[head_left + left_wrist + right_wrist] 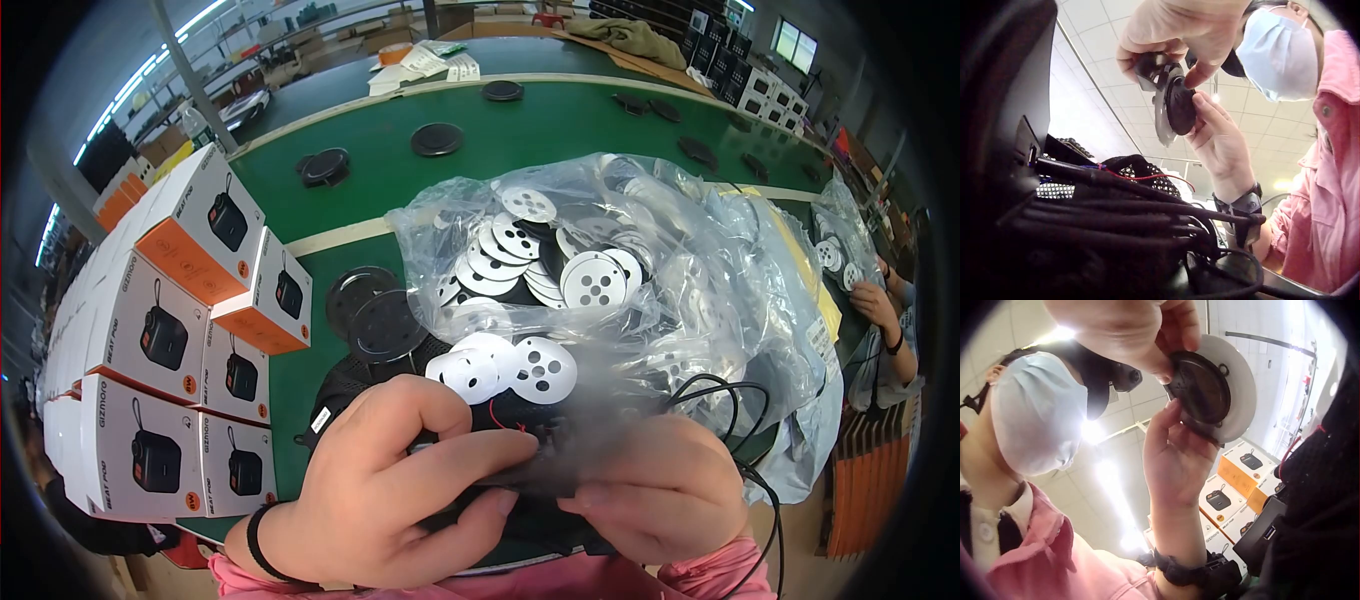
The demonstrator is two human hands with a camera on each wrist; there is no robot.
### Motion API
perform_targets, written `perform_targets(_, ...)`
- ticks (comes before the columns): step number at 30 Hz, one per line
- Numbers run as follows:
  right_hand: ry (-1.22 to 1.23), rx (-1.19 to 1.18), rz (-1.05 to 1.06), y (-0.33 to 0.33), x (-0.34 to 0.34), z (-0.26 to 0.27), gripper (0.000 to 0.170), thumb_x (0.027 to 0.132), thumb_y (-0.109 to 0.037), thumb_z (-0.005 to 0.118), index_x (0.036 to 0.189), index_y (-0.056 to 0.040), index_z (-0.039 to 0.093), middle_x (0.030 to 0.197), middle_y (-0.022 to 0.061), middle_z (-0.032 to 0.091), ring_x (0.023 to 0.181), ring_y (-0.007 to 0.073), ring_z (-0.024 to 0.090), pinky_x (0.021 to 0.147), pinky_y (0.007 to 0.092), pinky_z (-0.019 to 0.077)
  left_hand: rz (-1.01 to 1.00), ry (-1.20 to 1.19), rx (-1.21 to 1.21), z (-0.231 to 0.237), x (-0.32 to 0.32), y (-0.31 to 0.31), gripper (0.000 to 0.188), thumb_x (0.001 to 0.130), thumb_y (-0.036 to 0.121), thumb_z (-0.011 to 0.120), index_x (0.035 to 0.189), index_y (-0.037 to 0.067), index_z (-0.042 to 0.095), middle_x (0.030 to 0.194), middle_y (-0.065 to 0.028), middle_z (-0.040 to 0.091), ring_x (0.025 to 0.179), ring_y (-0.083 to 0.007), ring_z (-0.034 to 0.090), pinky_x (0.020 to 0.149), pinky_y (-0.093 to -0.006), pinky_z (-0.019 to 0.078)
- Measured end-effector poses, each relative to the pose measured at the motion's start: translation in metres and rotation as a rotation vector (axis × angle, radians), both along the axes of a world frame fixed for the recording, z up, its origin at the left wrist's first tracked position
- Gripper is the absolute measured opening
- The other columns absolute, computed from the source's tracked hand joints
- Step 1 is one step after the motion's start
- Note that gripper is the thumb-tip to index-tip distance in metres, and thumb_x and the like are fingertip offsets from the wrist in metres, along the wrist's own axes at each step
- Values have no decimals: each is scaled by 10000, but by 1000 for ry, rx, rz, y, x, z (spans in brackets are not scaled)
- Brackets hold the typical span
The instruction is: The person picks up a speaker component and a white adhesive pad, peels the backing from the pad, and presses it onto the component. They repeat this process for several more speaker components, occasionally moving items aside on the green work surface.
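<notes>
Both hands pinch a round black part [1181, 107] [1202, 390] with a wider pale disc [1242, 384] lying flat against its back. Thumb and fingertips of the left hand [400, 485] [1179, 28] [1179, 459] hold its edge from one side. On the opposite side the right hand [660, 490] [1219, 140] [1119, 331] grips the edge too. In the head view this part is blurred and partly covered by the fingers. Just beyond the hands lie white discs with holes [543, 370] on black mesh material, and a thin red wire [493, 412] shows there.
Stacked product boxes [155, 335] stand at the left. A clear plastic bag [690, 250] of white discs spreads behind the hands. Black round lids [388, 328] lie beside it, others [437, 140] on the green surface beyond. Black cables [768, 490] loop at right; another person's arm [878, 308] is far right.
</notes>
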State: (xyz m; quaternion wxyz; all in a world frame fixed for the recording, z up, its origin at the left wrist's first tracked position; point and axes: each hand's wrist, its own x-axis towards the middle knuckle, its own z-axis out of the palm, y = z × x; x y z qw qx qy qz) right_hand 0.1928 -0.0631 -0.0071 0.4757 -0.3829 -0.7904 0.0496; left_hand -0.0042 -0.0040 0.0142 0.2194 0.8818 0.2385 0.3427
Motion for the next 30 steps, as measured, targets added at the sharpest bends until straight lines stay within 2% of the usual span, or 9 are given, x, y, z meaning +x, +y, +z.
perform_targets(5, 34, 11, -11, 3, 0, -2, 288, 556, -10, 740, 792, -115, 613, 808, 34, 579, 602, 201, 583, 502, 287, 435, 9, -1, 13, 1, 1, 0, 325, 561, 77, 629, 878, 7, 626, 763, -72, 450, 620, -152, 475, 530, -236, 371)
perform_targets(8, 70, -44, 125, 9, 9, 0, 246, 571, 1, 723, 763, -101, 607, 744, 34, 597, 590, 204, 585, 495, 285, 434, 7, -8, -40, 1, 0, 1, 348, 565, 81, 638, 904, 5, 617, 781, -73, 458, 630, -147, 476, 551, -236, 381)
perform_targets(10, 132, -145, 262, 9, 14, -3, 309, 590, 33, 639, 894, -24, 624, 891, 75, 591, 738, 193, 581, 599, 261, 472, 13, -15, -54, 0, 0, 3, 357, 564, 83, 645, 911, 4, 614, 795, -73, 460, 633, -145, 477, 558, -233, 385)
perform_targets(14, 129, -129, 250, 10, 11, -3, 312, 590, 43, 632, 894, -24, 622, 893, 79, 591, 725, 195, 584, 591, 260, 473, -3, -25, -104, 0, 0, 3, 375, 558, 80, 658, 922, 2, 611, 824, -75, 459, 634, -138, 481, 569, -227, 398)
perform_targets(16, 124, -70, 161, 12, 5, -1, 152, 628, 21, 670, 719, -67, 587, 705, 76, 625, 595, 225, 599, 500, 292, 443, -6, -19, -111, 0, 0, 2, 374, 556, 73, 658, 921, 2, 612, 824, -76, 458, 634, -136, 482, 564, -226, 398)
perform_targets(20, 144, -33, 147, 10, 5, -3, 145, 638, 13, 667, 732, -72, 595, 743, 75, 630, 608, 226, 598, 504, 287, 442, -16, 12, -102, 0, 0, 0, 356, 564, 53, 646, 915, -1, 614, 815, -72, 451, 639, -130, 485, 551, -222, 400)
perform_targets(23, 36, -38, 160, 7, 6, 1, 175, 628, 0, 683, 762, -80, 605, 773, 63, 626, 614, 217, 592, 507, 282, 440, -17, 9, -99, 1, 0, -1, 338, 573, 49, 638, 906, -3, 615, 808, -68, 444, 639, -132, 484, 542, -221, 398)
perform_targets(25, 22, -57, 50, 2, 2, 3, 218, 611, -5, 701, 790, -92, 612, 768, 47, 615, 610, 206, 583, 507, 281, 437, -16, 13, -94, 2, 0, -1, 327, 576, 47, 634, 898, -4, 617, 802, -67, 441, 638, -132, 483, 536, -220, 397)
perform_targets(30, -21, -44, 32, -1, 4, 3, 263, 588, -5, 718, 810, -99, 611, 765, 41, 602, 589, 194, 574, 497, 281, 428, -16, 1, -76, 1, 1, -2, 293, 577, 46, 629, 866, 0, 627, 788, -68, 438, 639, -139, 481, 522, -220, 392)
